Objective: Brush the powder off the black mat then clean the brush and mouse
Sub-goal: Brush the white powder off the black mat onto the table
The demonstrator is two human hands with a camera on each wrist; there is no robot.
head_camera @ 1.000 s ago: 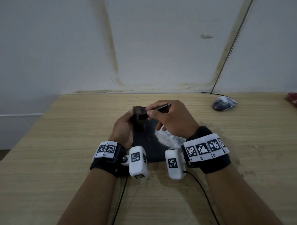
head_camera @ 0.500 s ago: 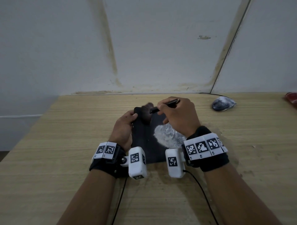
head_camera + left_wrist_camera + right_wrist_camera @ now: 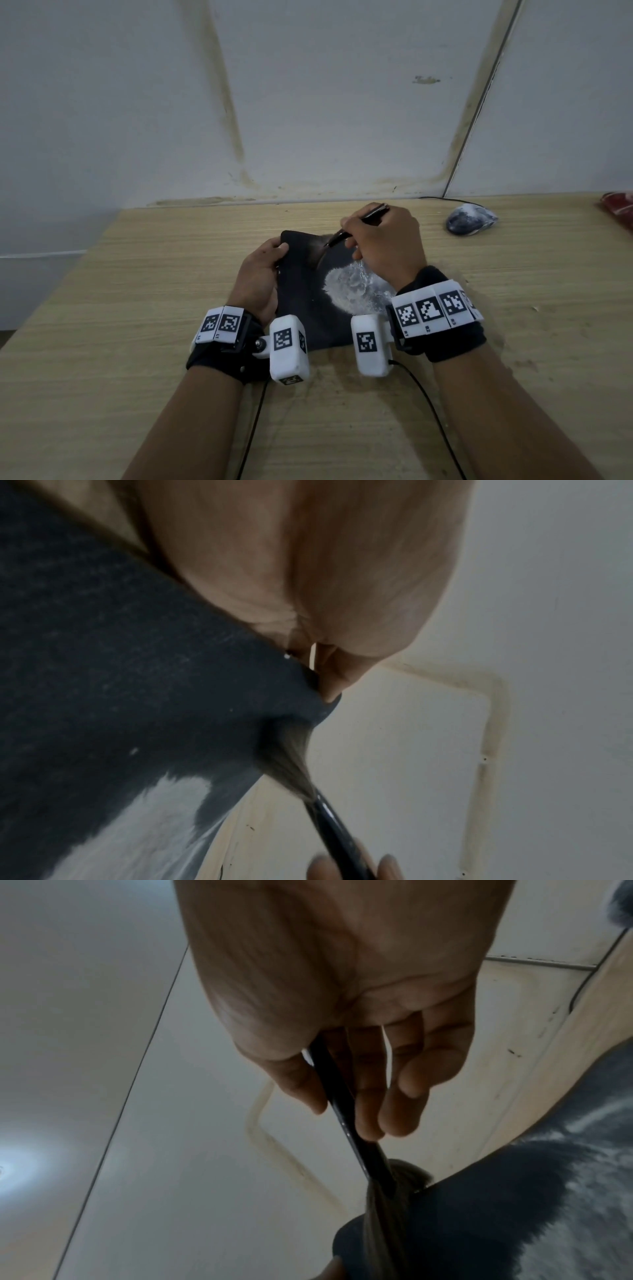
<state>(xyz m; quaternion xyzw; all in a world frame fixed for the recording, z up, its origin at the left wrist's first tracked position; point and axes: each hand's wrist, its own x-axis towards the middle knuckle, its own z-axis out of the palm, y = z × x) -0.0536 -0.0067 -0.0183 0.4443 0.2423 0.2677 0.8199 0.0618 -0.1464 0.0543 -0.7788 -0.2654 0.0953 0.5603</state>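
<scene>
A black mat (image 3: 301, 301) lies on the wooden table (image 3: 137, 308), with a patch of white powder (image 3: 352, 287) on its right half. My left hand (image 3: 260, 270) grips the mat's left edge and lifts its far corner, thumb on top (image 3: 332, 685). My right hand (image 3: 383, 243) pinches the black handle of a brush (image 3: 346, 233) whose soft bristles (image 3: 317, 255) touch the mat's far part (image 3: 284, 748) (image 3: 383, 1218). A dark mouse (image 3: 471, 219) dusted with white powder sits at the back right.
The mouse's cable (image 3: 442, 198) runs along the wall at the table's back edge. A red object (image 3: 620, 210) lies at the far right edge. Black cables (image 3: 428, 401) trail from the wrist cameras toward me. The wall stands close behind the table.
The brush has swept from the mat's far left corner toward the right and nearer the powder. The mat's left side has come down flatter, and more powder shows.
</scene>
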